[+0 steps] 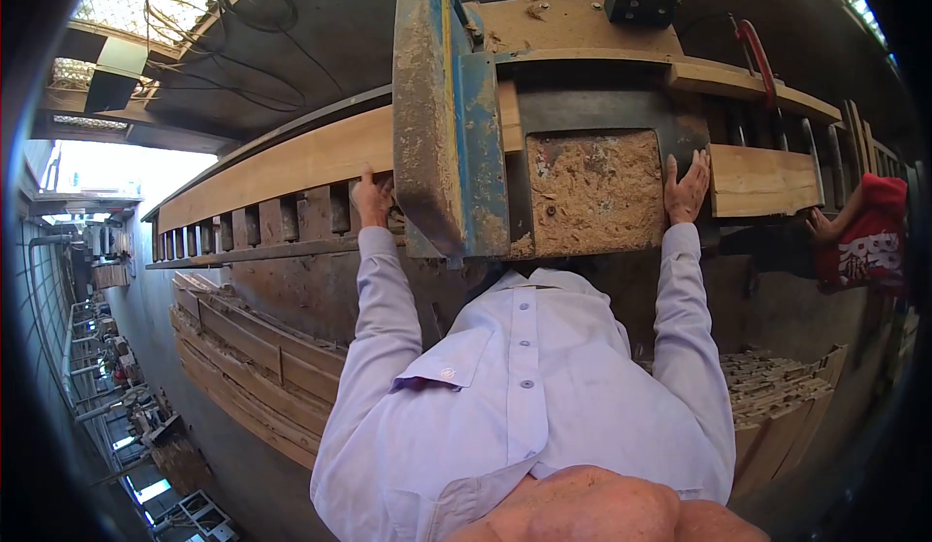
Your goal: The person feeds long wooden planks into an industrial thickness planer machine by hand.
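My left hand is at the near edge of a long plank on the rollers, its fingers curled against the wood beside the machine's upright housing. Part of that plank's end shows past the blue guard. With fingers stretched out, my right hand rests at the right edge of the machine's bed plate, which is covered in wood shavings. Just right of its fingers lies a second board on the right-hand rollers.
A person in a red shirt stands at the far right, one hand at the second board's end. A red clamp sits on the wooden fence. Stacked timber lies at lower left, more slats at lower right.
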`<state>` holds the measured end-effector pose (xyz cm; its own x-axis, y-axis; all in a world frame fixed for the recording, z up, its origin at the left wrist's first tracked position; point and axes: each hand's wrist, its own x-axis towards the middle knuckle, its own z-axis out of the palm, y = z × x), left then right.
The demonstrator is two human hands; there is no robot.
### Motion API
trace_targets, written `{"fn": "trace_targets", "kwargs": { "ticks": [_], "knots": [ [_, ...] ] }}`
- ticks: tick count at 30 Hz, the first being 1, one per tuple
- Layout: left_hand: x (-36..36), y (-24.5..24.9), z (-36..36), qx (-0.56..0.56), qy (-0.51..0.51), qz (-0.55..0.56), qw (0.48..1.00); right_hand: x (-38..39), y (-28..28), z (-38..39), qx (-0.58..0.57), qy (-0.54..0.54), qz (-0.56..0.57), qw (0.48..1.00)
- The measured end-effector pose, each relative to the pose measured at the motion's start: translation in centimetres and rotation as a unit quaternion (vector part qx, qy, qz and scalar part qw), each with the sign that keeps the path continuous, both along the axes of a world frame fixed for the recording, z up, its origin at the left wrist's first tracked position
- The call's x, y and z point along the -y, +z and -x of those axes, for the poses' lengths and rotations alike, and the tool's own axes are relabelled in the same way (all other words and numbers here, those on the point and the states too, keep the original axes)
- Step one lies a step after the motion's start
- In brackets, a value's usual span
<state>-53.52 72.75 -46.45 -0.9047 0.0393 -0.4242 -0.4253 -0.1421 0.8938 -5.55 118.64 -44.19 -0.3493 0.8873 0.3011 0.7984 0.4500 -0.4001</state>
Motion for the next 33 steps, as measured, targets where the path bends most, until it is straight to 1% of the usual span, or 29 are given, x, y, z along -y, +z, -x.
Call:
{"fn": "trace_targets", "kwargs": {
  "ticks": [1,3,4,5,7,9,10,11,13,15,16,17,18,19,21,22,23,25,26,28,29,31,33],
  "knots": [
    [-0.4,-0.4,-1.0,-0.042,-0.068,0.031,0.996,-0.1,-0.2,0.0,0.002,-0.002,-0.003,1.0],
    [-1.6,-1.2,-3.5,-0.128,-0.202,0.09,0.967,-0.5,-0.6,0.3,0.035,-0.059,0.003,0.998],
    [-3.6,3.8,-7.1,-0.115,-0.197,0.092,0.969,-0.7,-0.9,0.4,0.036,-0.063,0.0,0.997],
    [-3.0,3.7,-7.0,-0.112,-0.2,0.089,0.969,-0.6,-1.1,0.3,0.025,-0.061,0.001,0.998],
    [-0.8,3.1,-4.6,-0.047,-0.334,0.135,0.932,-0.6,-1.2,0.3,0.016,-0.063,-0.003,0.998],
    [2.0,1.7,-2.1,-0.044,-0.312,0.114,0.942,-0.1,-1.2,1.3,0.002,-0.075,0.016,0.997],
    [2.7,2.8,-1.7,-0.002,-0.216,0.071,0.974,0.0,-1.1,1.8,-0.006,-0.079,0.025,0.997],
    [3.2,4.0,-1.2,0.041,-0.118,0.027,0.992,0.1,-0.8,2.1,-0.007,-0.09,0.025,0.996],
    [5.7,1.5,2.8,0.032,-0.024,-0.017,0.999,0.3,-0.1,2.4,-0.014,-0.083,0.034,0.996],
    [5.4,1.6,4.5,0.042,0.06,-0.066,0.995,0.0,-0.3,2.3,-0.006,-0.101,0.042,0.994],
    [5.5,0.8,5.7,0.041,0.046,-0.068,0.996,0.0,-0.2,2.4,0.005,-0.093,0.042,0.995],
    [6.0,-0.8,6.8,0.014,0.034,-0.024,0.999,-0.1,0.0,2.4,0.017,-0.083,0.042,0.996],
    [5.4,-0.9,6.7,-0.013,0.025,0.02,0.999,-0.2,0.0,2.5,0.025,-0.084,0.045,0.995],
    [5.1,-1.0,6.5,-0.013,0.02,0.019,1.0,-0.4,0.1,2.5,0.026,-0.089,0.044,0.995],
    [4.8,-1.0,5.9,-0.007,0.046,0.023,0.999,-0.6,0.0,3.0,0.03,-0.085,0.043,0.995],
    [4.4,-1.1,5.4,-0.007,0.012,0.004,1.0,-0.9,0.1,3.2,0.028,-0.087,0.043,0.995],
    [3.9,-1.3,4.7,-0.005,0.011,0.004,1.0,-1.1,0.2,3.4,0.029,-0.087,0.043,0.995],
    [3.0,-1.5,3.5,-0.006,-0.037,-0.066,0.997,-1.4,0.6,3.6,0.01,-0.077,0.069,0.995],
    [2.4,-1.5,3.1,-0.003,-0.038,-0.067,0.997,-1.5,0.8,3.7,0.013,-0.079,0.068,0.995],
    [2.1,-2.5,2.7,-0.042,-0.079,-0.031,0.996,-1.5,0.8,3.8,0.015,-0.073,0.07,0.995],
    [2.4,-2.9,2.6,-0.039,-0.078,-0.031,0.996,-1.5,0.8,3.7,0.018,-0.073,0.07,0.995],
    [1.7,-1.5,1.4,-0.029,-0.111,0.017,0.993,-1.4,0.8,3.9,0.018,-0.079,0.064,0.995],
    [1.3,-0.4,0.6,-0.012,-0.111,0.028,0.993,-1.5,0.5,4.0,0.016,-0.083,0.059,0.995]
  ]
}}
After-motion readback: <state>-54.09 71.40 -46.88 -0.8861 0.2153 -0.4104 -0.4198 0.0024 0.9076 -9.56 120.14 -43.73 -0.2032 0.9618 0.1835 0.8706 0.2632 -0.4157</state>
